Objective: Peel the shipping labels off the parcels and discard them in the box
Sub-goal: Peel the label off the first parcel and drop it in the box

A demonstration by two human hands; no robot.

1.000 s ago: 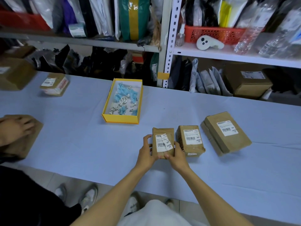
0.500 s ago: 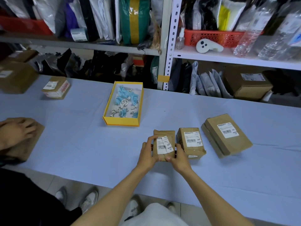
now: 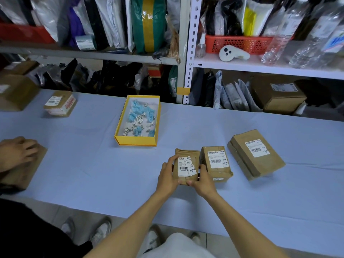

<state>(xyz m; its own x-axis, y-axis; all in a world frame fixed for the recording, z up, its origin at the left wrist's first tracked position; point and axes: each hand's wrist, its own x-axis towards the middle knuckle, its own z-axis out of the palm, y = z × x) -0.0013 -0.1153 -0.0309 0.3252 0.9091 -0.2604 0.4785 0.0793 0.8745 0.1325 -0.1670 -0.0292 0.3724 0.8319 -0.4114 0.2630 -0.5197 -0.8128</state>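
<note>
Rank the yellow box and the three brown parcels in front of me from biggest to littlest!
1. yellow box
2. right parcel
3. middle parcel and held parcel: too alike to rank

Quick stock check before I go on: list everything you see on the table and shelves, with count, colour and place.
labelled parcels: three, brown, table front right, white labels on; the leftmost is held.
yellow box: one, centre of table, crumpled blue and white scraps inside.
far parcels: two, brown, table's far left.
flat parcel: one, brown, left edge, under another person's hand.
shelf box: one, brown, lower right shelf.
red basket: one, upper right shelf, beside a white controller.
mailer bags: many, mixed colours, shelves.
left hand: gripping the held parcel's left side.
right hand: gripping its right side.
</note>
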